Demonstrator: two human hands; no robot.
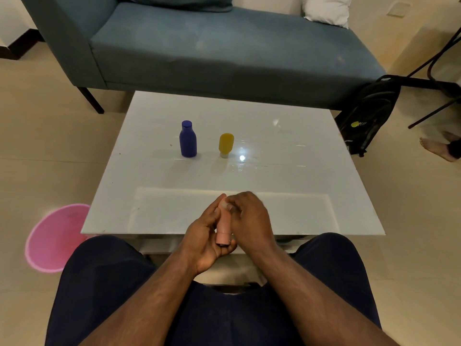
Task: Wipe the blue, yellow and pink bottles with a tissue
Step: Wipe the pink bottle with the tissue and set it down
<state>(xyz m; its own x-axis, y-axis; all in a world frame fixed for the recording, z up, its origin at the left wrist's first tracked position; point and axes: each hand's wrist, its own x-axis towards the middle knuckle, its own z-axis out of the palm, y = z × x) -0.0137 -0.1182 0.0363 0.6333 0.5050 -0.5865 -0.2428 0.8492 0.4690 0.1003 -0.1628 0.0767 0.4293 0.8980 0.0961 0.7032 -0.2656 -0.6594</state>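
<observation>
Pink bottle (222, 231) held just over the near bench (324, 151) edge, cap end toward the lap. Left hand (208, 237) curled round its lower half; right hand (245, 216) pinching the top, tissue barely visible. Best turned slowly in the left, rubbed full length. Blue (187, 140) and yellow (226, 144) upright, well apart ahead. Plenty of open bench between.

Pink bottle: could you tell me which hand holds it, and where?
The left hand grips the pink bottle around its body; the right hand fingers pinch its far end.

blue bottle (187, 141), yellow bottle (226, 143), pink bottle (223, 229), teal sofa (199, 46).
</observation>
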